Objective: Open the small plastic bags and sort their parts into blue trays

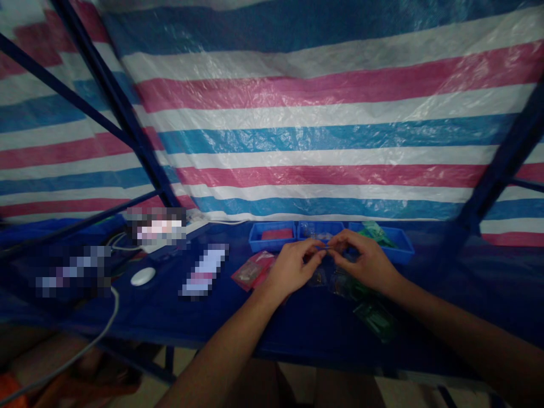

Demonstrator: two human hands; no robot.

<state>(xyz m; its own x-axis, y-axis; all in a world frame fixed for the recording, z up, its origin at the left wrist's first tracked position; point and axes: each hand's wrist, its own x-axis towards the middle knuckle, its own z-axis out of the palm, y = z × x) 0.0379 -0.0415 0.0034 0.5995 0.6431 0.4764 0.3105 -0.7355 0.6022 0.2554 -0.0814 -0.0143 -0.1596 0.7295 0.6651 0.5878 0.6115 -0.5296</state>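
My left hand (293, 265) and my right hand (369, 262) meet over the table, thumbs and fingers pinched together. Between the fingertips is something small that I cannot make out. Beneath the hands lie small clear plastic bags (318, 277), their contents too dark to tell. A red packet (250, 272) lies left of my left hand, and a dark green packet (376, 322) rests below my right wrist. Just behind the hands stand a blue tray (256, 245) with red packets, a middle blue tray (302, 226) with clear bags, and a right blue tray (404, 253) with green packets.
A white oval object (143, 276), probably a mouse, and a blurred-out phone-like object (206, 271) lie on the blue table (170, 317) at left. A white cable (111, 317) hangs over the front edge. Striped sheeting (318, 136) and dark metal bars (123, 119) enclose the table.
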